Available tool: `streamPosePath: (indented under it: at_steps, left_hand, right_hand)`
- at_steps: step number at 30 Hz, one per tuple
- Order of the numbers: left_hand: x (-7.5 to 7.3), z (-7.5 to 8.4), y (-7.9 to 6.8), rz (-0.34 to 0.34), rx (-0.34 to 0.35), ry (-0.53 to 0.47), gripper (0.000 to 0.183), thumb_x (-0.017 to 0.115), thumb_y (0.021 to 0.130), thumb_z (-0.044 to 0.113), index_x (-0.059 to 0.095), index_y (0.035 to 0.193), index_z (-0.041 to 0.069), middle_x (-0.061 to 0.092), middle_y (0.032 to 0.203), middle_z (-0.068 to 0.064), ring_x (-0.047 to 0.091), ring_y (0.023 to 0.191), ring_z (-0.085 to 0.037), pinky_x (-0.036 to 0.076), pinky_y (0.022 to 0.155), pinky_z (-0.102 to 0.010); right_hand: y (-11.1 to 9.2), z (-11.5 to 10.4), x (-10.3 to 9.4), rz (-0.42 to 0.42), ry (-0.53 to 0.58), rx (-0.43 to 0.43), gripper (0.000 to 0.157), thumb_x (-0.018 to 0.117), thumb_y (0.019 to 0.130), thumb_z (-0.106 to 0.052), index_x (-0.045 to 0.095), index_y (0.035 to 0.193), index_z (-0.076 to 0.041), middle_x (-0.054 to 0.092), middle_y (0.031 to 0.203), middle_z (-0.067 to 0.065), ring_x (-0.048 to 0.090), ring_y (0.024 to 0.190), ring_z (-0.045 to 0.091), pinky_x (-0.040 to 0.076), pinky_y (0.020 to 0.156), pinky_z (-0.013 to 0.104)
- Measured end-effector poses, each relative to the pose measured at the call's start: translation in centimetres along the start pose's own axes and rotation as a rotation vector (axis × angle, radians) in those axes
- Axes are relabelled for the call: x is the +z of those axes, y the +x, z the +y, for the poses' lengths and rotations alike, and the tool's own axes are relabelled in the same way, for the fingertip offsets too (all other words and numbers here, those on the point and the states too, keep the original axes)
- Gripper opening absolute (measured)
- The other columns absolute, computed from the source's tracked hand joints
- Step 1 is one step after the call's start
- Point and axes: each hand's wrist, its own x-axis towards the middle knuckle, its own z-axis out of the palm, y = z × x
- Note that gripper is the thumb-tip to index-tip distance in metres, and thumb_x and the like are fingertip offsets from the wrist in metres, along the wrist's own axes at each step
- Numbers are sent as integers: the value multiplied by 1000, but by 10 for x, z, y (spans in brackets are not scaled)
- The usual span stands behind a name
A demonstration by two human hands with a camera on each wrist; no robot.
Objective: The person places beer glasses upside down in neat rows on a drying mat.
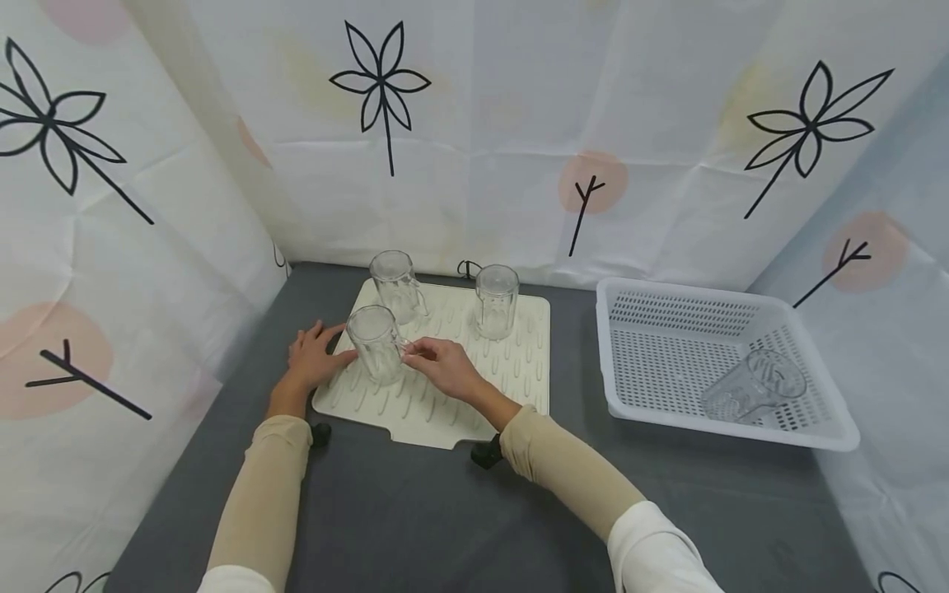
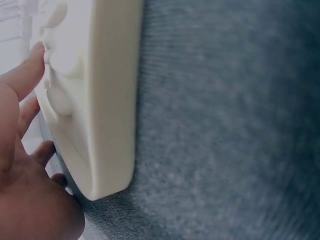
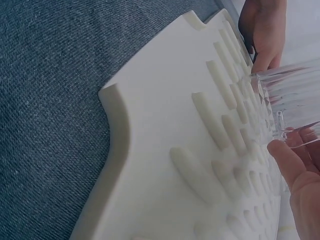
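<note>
Grey cloth [image 1: 415, 511] covered the table nearest the person, with a cream ridged mat [image 1: 423, 412] on it. The right hand [image 1: 448, 366] pinched the handle of the near mug [image 1: 376, 346], clear glass, which stood on the mat's left part. Across from it, the left hand [image 1: 315, 358] was spread at the mat's left edge, thumb pointing toward that mug; whether it touched glass I could not tell. The hands were apart, the mug between them. Behind, the left back mug [image 1: 398, 288] and the right back mug [image 1: 497, 305] stood unheld. Three of four mugs were thus on the mat, so the work looked well along, the near mug's placing seemingly unfinished. Off right, the fourth mug [image 1: 756, 387] lay tipped in a white basket [image 1: 652, 346], not yet dealt with. Farthest hung a patterned curtain [image 1: 474, 99].
</note>
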Motion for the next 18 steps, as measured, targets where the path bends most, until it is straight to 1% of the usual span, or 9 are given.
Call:
streamPosePath:
  at_steps: [3,9,13,18]
  left_hand:
    - [0,5,-2,1,8,-4,77,55,90,57,27,152,20,-2,160,-24,-10,143,-54,-4,111,-71]
    - [-1,10,-4,0,4,-3,76,54,92,55,26,152,19,-3,160,-23,-11,143,-53,-5,113,-69]
    - [-2,10,-5,1,2,-13,76,55,92,53,26,152,17,-4,160,-23,-12,143,-52,-6,113,-69]
    - [-1,6,-5,0,-3,-24,75,56,93,49,26,152,16,-4,160,-22,-12,144,-52,-7,113,-69]
  right_hand:
    - [-1,-1,-1,2,-4,0,25,56,96,-40,66,109,-22,71,112,-4,64,111,12,53,86,25]
    - [-2,0,0,25,-25,-10,26,55,96,-40,66,111,-22,70,112,-4,64,111,12,53,83,25]
    - [-4,-2,1,25,-37,8,34,55,96,-42,64,120,-21,69,117,-3,63,112,13,53,83,27]
    - [-9,-7,3,19,-41,29,42,56,95,-41,58,132,-19,65,126,-3,60,118,13,52,91,31]
